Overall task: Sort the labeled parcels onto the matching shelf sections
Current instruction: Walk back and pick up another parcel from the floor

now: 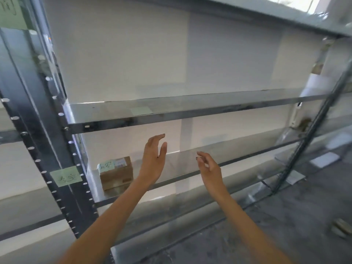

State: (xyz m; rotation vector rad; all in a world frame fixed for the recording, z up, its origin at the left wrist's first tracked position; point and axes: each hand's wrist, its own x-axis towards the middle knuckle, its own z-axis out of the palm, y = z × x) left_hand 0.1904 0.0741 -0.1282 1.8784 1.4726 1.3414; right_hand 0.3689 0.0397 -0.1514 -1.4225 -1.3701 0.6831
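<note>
We are holding both grips spread and empty: left hand (153, 159) just right of the labeled parcel (116, 173) on the shelf (238, 149), right hand (210, 168) farther right.

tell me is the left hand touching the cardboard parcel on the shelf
Apart. The head view shows the left hand open, raised right of the cardboard parcel, with bare shelf between them.

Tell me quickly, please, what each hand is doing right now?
Left hand: open, empty, raised in front of the shelf.
Right hand: open, fingers loosely curled, holding nothing.
</note>
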